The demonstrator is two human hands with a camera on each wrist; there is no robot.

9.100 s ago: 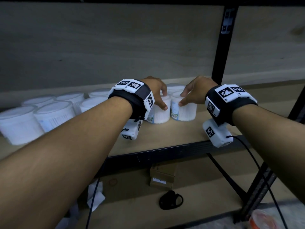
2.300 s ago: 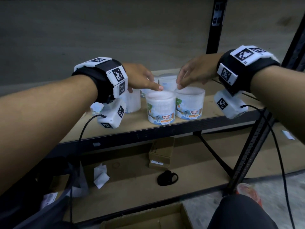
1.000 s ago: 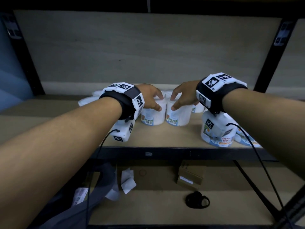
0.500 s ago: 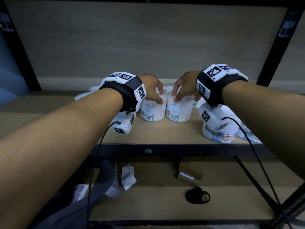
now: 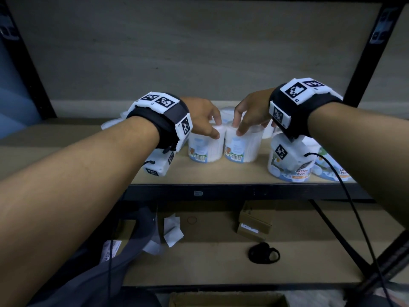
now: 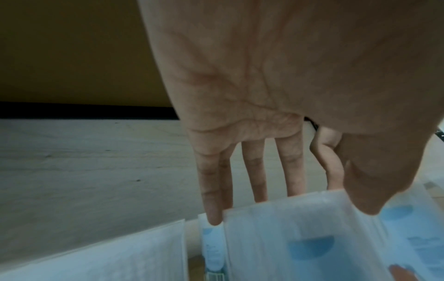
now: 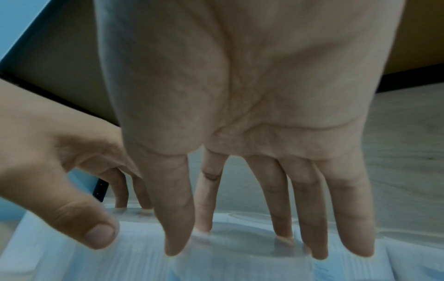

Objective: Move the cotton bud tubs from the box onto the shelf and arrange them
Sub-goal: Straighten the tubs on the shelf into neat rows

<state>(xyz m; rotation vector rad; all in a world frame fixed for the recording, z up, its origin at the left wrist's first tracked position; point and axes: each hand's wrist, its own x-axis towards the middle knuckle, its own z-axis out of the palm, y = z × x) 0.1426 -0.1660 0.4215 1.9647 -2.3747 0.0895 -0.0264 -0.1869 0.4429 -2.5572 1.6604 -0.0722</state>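
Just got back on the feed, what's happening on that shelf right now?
A person is arranging cotton bud tubs on the shelf. The left hand grips the top of one tub and the right hand grips the tub beside it; the two stand side by side, barcodes facing out. More tubs sit to the right, near the front edge, and others behind.

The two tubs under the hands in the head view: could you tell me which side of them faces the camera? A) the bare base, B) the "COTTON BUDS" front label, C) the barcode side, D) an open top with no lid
C: the left tub and the right tub each show a barcode near the base, unlike the front-labelled tub further right.
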